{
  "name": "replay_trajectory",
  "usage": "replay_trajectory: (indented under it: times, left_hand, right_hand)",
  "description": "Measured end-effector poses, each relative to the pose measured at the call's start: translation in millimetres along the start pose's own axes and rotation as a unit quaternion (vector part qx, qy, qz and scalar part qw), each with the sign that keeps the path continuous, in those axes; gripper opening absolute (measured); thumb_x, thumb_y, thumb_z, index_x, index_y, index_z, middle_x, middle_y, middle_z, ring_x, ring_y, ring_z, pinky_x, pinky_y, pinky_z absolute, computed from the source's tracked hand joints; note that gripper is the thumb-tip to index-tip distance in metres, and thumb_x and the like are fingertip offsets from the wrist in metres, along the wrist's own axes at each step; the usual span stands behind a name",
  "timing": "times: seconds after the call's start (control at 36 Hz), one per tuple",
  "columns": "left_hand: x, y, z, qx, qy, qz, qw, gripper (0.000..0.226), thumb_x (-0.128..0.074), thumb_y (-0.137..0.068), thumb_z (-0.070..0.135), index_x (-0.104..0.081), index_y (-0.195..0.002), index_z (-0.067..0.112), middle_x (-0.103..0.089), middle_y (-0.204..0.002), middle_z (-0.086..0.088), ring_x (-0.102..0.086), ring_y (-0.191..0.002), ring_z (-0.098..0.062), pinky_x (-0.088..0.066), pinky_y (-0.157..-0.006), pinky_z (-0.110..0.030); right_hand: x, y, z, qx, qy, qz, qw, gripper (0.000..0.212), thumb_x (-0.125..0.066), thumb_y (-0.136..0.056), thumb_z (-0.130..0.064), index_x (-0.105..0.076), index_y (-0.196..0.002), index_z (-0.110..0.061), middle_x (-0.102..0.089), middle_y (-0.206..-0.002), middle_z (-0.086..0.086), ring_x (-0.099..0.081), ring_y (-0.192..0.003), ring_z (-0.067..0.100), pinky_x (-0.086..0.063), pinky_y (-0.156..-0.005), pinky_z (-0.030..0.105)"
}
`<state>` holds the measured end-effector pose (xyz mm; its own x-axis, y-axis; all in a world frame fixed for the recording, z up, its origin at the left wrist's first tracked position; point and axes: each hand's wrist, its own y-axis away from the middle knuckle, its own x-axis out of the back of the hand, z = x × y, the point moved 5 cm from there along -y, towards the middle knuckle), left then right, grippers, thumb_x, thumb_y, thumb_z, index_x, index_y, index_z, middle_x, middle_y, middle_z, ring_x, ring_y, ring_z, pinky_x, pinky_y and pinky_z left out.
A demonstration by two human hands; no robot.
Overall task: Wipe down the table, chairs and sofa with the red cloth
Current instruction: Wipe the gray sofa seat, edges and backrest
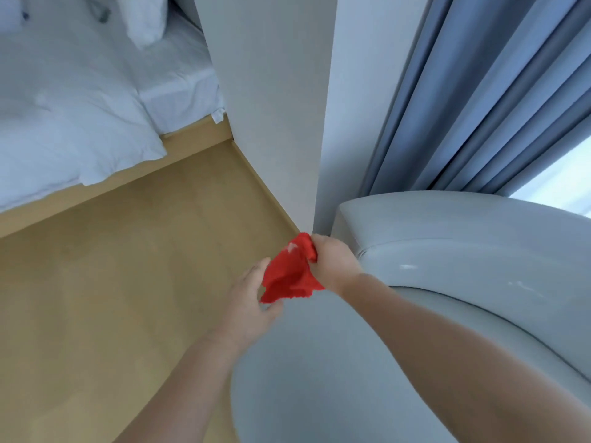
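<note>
The red cloth (292, 271) hangs crumpled in the air between my two hands, above the near edge of the pale grey sofa (463, 282). My right hand (334, 260) grips its upper corner in a fist. My left hand (251, 300) pinches the lower edge from the left, thumb under the cloth. The sofa's curved back and seat fill the right and lower middle of the view.
A white wall corner (275, 123) stands just behind the cloth. Blue-grey curtains (479, 107) hang behind the sofa, with a bright window at far right. A bed with white bedding (80, 107) lies at the upper left, and wooden floor (112, 282) spreads below it.
</note>
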<state>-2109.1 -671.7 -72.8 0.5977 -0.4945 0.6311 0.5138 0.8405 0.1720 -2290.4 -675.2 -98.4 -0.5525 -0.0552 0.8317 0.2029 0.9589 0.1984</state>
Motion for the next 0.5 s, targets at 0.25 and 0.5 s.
replay_trajectory:
  times: [0.25,0.5]
  left_hand:
    - [35,64,36,-0.035,0.150,-0.075,0.985,0.116,-0.080,-0.054,0.057,-0.001,-0.139,0.055,-0.027,-0.132,0.047,-0.026,-0.127,0.019,-0.025,-0.088,0.006]
    - [64,92,94,-0.145,0.068,-0.155,0.975,0.097,-0.081,-0.052,0.053,-0.029,-0.134,0.052,-0.053,-0.126,0.017,-0.045,-0.123,-0.009,-0.032,-0.106,-0.031]
  right_hand:
    - [65,135,-112,0.024,-0.269,0.055,0.961,0.015,-0.053,-0.093,-0.034,-0.062,-0.093,-0.022,-0.066,-0.080,0.000,-0.064,-0.072,0.019,-0.055,-0.058,0.036]
    - [137,238,-147,0.066,-0.344,0.061,0.935,0.023,-0.055,-0.090,-0.024,-0.061,-0.082,-0.045,-0.061,-0.075,-0.019,-0.058,-0.070,0.004,-0.047,-0.063,0.019]
